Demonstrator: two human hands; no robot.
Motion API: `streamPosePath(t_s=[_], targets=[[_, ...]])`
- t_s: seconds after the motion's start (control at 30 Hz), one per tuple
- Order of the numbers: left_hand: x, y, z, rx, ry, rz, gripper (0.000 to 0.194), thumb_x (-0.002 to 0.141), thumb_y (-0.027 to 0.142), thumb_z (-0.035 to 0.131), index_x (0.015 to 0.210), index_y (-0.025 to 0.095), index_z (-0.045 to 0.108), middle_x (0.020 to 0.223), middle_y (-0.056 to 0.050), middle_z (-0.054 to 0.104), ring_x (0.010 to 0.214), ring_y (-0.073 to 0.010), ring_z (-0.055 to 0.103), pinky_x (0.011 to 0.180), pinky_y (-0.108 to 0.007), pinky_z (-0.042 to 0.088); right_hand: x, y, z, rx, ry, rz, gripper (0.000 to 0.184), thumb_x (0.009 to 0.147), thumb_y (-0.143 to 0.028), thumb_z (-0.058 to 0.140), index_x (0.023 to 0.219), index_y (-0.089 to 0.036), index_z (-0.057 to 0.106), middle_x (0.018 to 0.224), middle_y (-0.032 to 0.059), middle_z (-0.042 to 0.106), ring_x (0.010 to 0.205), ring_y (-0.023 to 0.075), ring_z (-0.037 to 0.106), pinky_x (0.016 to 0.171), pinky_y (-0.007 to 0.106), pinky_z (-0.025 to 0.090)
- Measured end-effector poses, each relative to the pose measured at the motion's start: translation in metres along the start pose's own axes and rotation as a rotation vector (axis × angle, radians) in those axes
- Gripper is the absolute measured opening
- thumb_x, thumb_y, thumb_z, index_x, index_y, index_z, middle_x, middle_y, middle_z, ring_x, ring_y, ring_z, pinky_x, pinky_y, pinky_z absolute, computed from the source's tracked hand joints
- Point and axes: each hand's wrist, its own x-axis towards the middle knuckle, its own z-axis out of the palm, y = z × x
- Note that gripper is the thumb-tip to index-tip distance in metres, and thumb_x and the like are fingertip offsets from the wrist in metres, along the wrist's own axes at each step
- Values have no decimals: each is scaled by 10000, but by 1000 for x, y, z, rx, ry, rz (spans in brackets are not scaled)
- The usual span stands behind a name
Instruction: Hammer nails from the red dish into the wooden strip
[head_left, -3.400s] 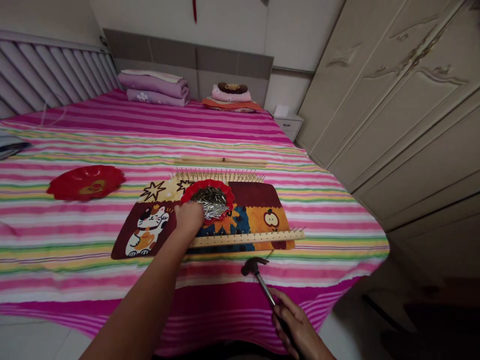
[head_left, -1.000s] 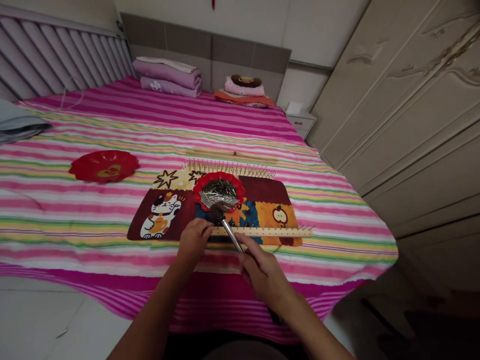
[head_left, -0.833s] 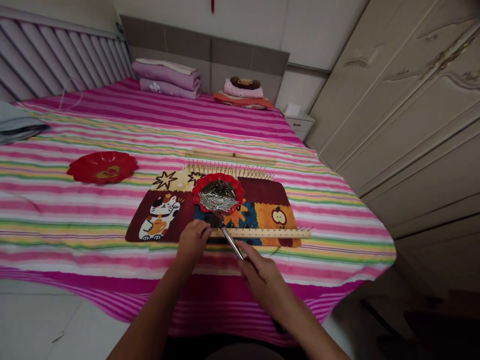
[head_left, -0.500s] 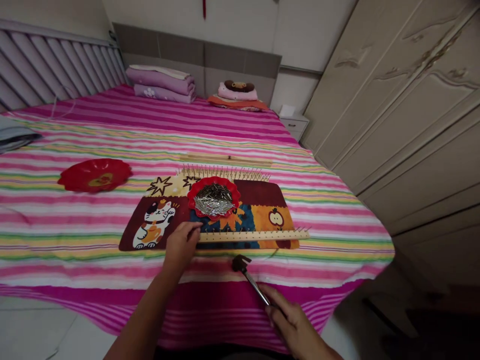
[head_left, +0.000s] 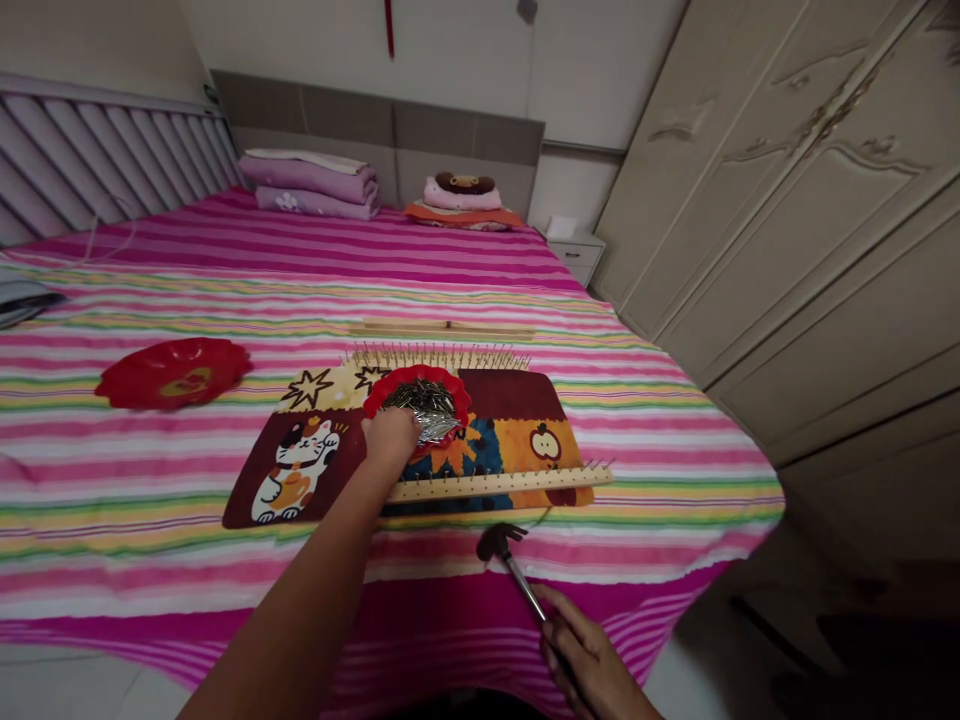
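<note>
My left hand (head_left: 393,438) reaches over the near left rim of a red scalloped bowl (head_left: 463,384) filled with loose nails (head_left: 435,425). Its fingers are curled down at the nails, and the fingertips are hidden. Just below that hand lies a wooden strip (head_left: 495,484) with a row of nails standing along it. My right hand (head_left: 589,650) is closed round the dark handle of a claw hammer (head_left: 517,565), held low near the bed's front edge. The hammer's head is apart from the strip.
Under bowl and strip lies a patterned mat (head_left: 517,400) on the striped bedspread (head_left: 675,460). Beyond the bowl are a strip bristling with nails (head_left: 442,358) and bare wooden strips (head_left: 480,328). A red tray (head_left: 161,375) sits left; a wardrobe (head_left: 750,200) stands right.
My left hand has moved from the strip's left end up and forward to the nails in the bowl. My right hand still grips the hammer, shifted slightly lower. The view has tilted a little.
</note>
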Motion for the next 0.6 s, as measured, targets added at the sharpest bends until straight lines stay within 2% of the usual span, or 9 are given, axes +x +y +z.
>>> streamPosePath(t_s=[0.13,0.27,0.5,0.6], targets=[[1,-8,0,-88,-12,31,178,743,270,521,694,238,689,764,-52,721,758,-220,631,642,-297,387,1,0,-1,10,8,32,631,775,-553,527,1276,-180,437,506,-95,427,316,34,239,302,141,114],[-3,-23,-5,-339,38,54,163,717,301,540,728,250,695,737,-13,717,712,-193,622,632,-273,405,5,4,-1,57,20,14,629,773,-530,541,1277,-171,429,496,-103,404,354,37,247,343,146,132],[-25,-34,-24,-819,57,-25,241,626,407,627,740,205,695,768,-10,713,750,-183,615,699,-273,446,7,11,-3,32,8,29,692,774,-563,516,1319,-156,389,467,-121,361,318,35,201,307,144,109],[-42,-43,-25,-1020,72,-98,322,556,437,686,752,182,674,713,-10,693,701,-168,603,670,-271,456,5,5,-2,-9,-7,45,678,782,-558,499,1314,-151,392,460,-117,386,288,34,211,278,137,123]])
